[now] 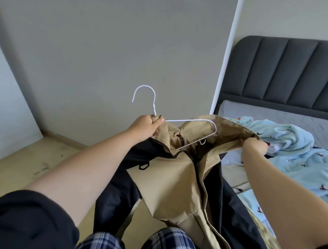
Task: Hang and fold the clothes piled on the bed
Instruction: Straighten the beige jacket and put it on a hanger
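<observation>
A tan and black jacket point(177, 177) hangs in front of me, its zip open. My left hand point(146, 128) grips the neck of a white wire hanger point(195, 120) together with the jacket's left collar edge; the hook points up. The hanger's right arm lies inside the open neck. My right hand point(255, 146) pinches the jacket's right collar edge and holds it out toward the bed. A light blue garment point(290, 141) with small dark prints lies crumpled on the bed to the right.
The bed with its grey mattress point(283, 118) and dark padded headboard point(285, 73) fills the right side. A white pole point(226, 51) rises beside it. A grey wall stands ahead, with wooden floor point(26, 161) at the left.
</observation>
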A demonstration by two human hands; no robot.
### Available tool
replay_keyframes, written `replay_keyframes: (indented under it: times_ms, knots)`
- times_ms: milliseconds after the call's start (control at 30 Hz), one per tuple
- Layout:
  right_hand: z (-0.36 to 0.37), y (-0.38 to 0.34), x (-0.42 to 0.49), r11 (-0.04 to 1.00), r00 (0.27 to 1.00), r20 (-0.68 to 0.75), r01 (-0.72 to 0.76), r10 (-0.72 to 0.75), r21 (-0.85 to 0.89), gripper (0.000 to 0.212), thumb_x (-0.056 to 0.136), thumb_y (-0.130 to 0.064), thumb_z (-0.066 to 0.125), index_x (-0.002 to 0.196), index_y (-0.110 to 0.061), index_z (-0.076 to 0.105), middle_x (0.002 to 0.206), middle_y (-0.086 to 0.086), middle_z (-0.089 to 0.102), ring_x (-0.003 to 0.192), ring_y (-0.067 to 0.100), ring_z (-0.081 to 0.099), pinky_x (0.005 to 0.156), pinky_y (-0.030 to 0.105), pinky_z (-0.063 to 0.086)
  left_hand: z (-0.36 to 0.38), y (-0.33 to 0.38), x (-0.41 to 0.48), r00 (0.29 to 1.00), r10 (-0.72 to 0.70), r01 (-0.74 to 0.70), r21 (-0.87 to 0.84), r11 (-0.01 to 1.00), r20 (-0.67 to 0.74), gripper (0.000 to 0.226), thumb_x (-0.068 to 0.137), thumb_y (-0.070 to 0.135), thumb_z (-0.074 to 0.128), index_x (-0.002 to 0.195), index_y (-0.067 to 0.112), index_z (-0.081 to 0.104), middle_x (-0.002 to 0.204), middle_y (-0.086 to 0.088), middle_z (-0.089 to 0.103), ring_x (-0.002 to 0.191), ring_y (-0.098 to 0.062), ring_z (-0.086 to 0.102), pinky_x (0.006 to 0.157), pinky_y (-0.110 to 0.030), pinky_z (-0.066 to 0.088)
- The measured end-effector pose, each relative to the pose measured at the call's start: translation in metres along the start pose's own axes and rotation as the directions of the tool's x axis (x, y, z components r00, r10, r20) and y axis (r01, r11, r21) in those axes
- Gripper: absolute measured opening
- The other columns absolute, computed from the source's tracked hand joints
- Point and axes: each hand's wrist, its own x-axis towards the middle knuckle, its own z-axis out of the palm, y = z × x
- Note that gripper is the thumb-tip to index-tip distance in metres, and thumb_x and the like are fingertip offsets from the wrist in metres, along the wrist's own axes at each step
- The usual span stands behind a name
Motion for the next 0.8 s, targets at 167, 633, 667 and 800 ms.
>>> replay_keyframes:
  times_ms: [167, 633, 667, 800]
  knots:
    - [0.035, -0.009, -0.023, 0.972, 0.998, -0.005, 0.067, -0.070, -0.226, 0.034, 0.100, -0.022, 0.041, 0.119, 0.000, 0.058, 0.117, 0.018, 0.063, 0.109, 0.034, 0.059, 0.092, 0.037, 0.046, 0.029, 0.000, -0.008, 0.979, 0.036, -0.091, 0.273, 0.958, 0.200, 0.049, 0.095, 0.054, 0.040, 0.065, 0.020, 0.060, 0.058, 0.007, 0.064, 0.063, -0.007, 0.062, 0.066, -0.027, 0.045]
    - [0.104, -0.048, -0.121, 0.668, 0.595, 0.724, 0.699, -0.348, -0.254, 0.033, 0.086, -0.009, 0.042, 0.055, -0.012, 0.034, 0.052, 0.003, 0.039, 0.054, 0.018, 0.037, 0.054, 0.029, 0.030, -0.017, 0.050, 0.031, 0.949, -0.108, 0.062, -0.160, 0.985, -0.295, 0.037, 0.091, 0.046, 0.052, 0.071, 0.018, 0.063, 0.072, -0.002, 0.066, 0.080, -0.026, 0.065, 0.071, -0.030, 0.046]
    - [0.112, -0.056, -0.128, 0.653, 0.567, 0.720, 0.728, -0.400, -0.211, 0.033, 0.086, -0.008, 0.041, 0.055, -0.014, 0.031, 0.051, -0.001, 0.035, 0.054, 0.016, 0.032, 0.053, 0.030, 0.026, -0.030, 0.059, 0.035, 0.943, -0.098, 0.047, -0.166, 0.985, -0.318, 0.037, 0.091, 0.046, 0.053, 0.066, 0.020, 0.060, 0.066, 0.000, 0.064, 0.077, -0.025, 0.065, 0.069, -0.029, 0.046]
    - [0.144, -0.127, -0.166, 0.675, 0.493, 0.625, 0.735, -0.605, 0.073, 0.035, 0.085, -0.003, 0.038, 0.055, -0.017, 0.028, 0.051, -0.008, 0.030, 0.052, 0.008, 0.029, 0.050, 0.023, 0.025, -0.105, 0.103, 0.057, 0.855, -0.047, -0.020, -0.123, 0.992, -0.516, 0.031, 0.089, 0.047, 0.054, 0.074, 0.021, 0.060, 0.065, 0.007, 0.057, 0.074, -0.024, 0.059, 0.066, -0.028, 0.039]
